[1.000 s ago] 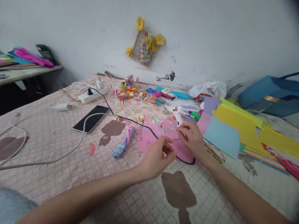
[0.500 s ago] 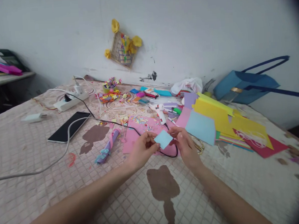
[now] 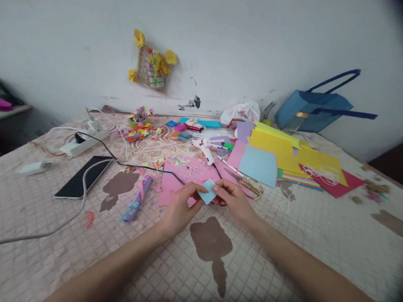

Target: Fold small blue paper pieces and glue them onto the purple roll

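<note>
A small square of light blue paper [image 3: 207, 192] is held in the air between both hands, one corner toward me. My left hand [image 3: 183, 206] pinches its left corner between thumb and fingers. On the other side, my right hand [image 3: 234, 201] grips the right corner. Behind the hands lies a pink sheet [image 3: 169, 182] scattered with paper scraps. A white glue gun [image 3: 205, 150] rests at that sheet's far right, its black cord running down behind my right hand. Gold-handled scissors [image 3: 253, 187] lie just beyond my right hand.
At left are a phone [image 3: 83, 177], a power strip [image 3: 85, 142] and a loose grey cable. A purple paper roll [image 3: 138, 199] lies nearer. Yellow sheets [image 3: 278, 151] and a light blue sheet [image 3: 259, 165] spread at right, before a blue bag [image 3: 317, 112].
My right hand has closed in on the paper's right corner, and the hands are nearer each other. The camera view has turned slightly right, uncovering more of the scissors.
</note>
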The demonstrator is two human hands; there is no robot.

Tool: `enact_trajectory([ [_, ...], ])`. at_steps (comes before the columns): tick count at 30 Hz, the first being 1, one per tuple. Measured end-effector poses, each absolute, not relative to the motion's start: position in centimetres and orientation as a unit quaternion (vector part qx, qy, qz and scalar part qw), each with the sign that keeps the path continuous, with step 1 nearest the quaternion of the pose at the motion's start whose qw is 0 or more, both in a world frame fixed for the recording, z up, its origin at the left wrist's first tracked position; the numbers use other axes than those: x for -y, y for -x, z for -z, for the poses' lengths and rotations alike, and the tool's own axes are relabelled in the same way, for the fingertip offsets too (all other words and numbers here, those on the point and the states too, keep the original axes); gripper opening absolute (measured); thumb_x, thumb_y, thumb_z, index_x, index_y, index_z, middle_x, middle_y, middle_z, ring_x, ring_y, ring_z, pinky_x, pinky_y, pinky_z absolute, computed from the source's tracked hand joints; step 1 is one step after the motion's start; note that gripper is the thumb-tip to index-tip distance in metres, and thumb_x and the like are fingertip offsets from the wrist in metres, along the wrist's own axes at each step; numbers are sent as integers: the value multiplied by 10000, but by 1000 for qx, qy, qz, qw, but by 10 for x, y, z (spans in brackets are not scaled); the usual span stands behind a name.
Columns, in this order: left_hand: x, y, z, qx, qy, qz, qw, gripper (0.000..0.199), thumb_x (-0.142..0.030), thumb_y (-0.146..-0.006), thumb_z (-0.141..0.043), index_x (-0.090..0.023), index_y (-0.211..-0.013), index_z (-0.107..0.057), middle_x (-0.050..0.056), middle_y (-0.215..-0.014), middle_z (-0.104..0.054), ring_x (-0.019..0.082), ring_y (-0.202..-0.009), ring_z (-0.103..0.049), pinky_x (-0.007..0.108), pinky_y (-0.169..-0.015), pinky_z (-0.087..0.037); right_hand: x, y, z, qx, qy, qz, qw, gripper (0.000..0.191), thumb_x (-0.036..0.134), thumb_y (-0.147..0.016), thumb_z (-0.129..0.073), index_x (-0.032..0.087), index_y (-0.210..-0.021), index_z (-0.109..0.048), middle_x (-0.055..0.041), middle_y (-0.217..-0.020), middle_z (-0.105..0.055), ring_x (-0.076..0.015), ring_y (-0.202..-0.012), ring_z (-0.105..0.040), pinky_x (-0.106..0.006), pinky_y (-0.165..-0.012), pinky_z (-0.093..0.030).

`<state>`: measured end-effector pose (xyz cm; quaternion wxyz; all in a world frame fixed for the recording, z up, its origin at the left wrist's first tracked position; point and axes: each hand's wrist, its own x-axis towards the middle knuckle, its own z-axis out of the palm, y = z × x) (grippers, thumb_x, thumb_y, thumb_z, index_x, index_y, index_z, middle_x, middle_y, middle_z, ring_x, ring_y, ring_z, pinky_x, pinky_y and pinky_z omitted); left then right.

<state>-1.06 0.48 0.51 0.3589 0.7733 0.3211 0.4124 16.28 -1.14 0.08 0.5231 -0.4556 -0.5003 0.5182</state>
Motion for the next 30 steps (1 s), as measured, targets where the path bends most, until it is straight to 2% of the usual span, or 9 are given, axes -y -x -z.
enact_trajectory([
  [3, -6, 11, -1, -320, -776, -430, 332, 221, -49, -756, -524, -173, -932, -578, 30, -852, -613, 131, -759, -572, 253, -727, -455, 14, -161, -3, 502, 428, -530, 533, 356, 485, -866, -446, 180, -733, -571, 16, -583, -534, -108, -521, -477, -234, -495, -388],
  [6, -5, 12, -3, -307, -782, -428, 334, 263, -42, -764, -486, -177, -967, -585, 38, -884, -617, 140, -795, -573, 260, -752, -451, 13, -164, -4, 530, 434, -521, 509, 262, 430, -844, -510, 183, -767, -555, 25, -591, -528, -101, -516, -476, -223, -491, -394],
  [9, -2, 12, -7, -317, -756, -420, 389, 276, -77, -806, -421, -179, -1012, -573, 53, -929, -622, 153, -840, -577, 272, -760, -452, 10, -168, -3, 568, 466, -481, 479, 190, 376, -812, -561, 187, -804, -541, 43, -586, -516, -90, -502, -477, -213, -492, -398],
  [12, -3, 11, -9, -345, -685, -433, 473, 219, -204, -826, -486, -171, -1039, -525, 54, -920, -610, 155, -802, -582, 263, -684, -459, 9, -166, -2, 610, 475, -452, 445, 210, 389, -806, -556, 180, -786, -550, 37, -581, -526, -97, -505, -497, -224, -504, -417],
  [18, -13, 10, -6, -374, -584, -381, 612, 221, -313, -683, -667, -139, -743, -546, -22, -625, -546, 90, -549, -504, 211, -535, -386, -3, -186, -7, 670, 532, -350, 380, 283, 446, -824, -477, 182, -819, -581, -11, -685, -606, -136, -593, -568, -254, -551, -445],
  [20, -14, 11, -5, -380, -555, -386, 631, 238, -325, -676, -668, -145, -712, -518, -59, -555, -481, 57, -464, -418, 186, -464, -314, -11, -213, -12, 663, 584, -279, 376, 295, 438, -849, -410, 184, -828, -559, -22, -711, -606, -140, -611, -552, -260, -568, -421],
  [22, -14, 11, -4, -386, -537, -393, 639, 252, -330, -668, -670, -151, -705, -496, -77, -527, -445, 46, -433, -373, 178, -433, -269, -18, -244, -14, 659, 632, -212, 348, 228, 413, -769, -533, 186, -744, -553, -19, -682, -590, -149, -619, -522, -263, -578, -380],
  [25, -12, 11, -4, -401, -533, -393, 633, 257, -337, -670, -663, -157, -687, -480, -74, -522, -454, 50, -434, -387, 180, -432, -277, -22, -280, -11, 660, 675, -165, 285, 242, 387, -634, -669, 194, -637, -522, 5, -587, -545, -154, -574, -481, -251, -525, -306],
  [30, -11, 10, -6, -418, -536, -389, 622, 250, -340, -683, -650, -160, -663, -479, -60, -513, -499, 63, -439, -440, 187, -449, -325, -22, -294, 1, 669, 688, -159, 230, 280, 421, -674, -640, 205, -588, -485, 16, -548, -522, -151, -542, -459, -246, -501, -247],
])
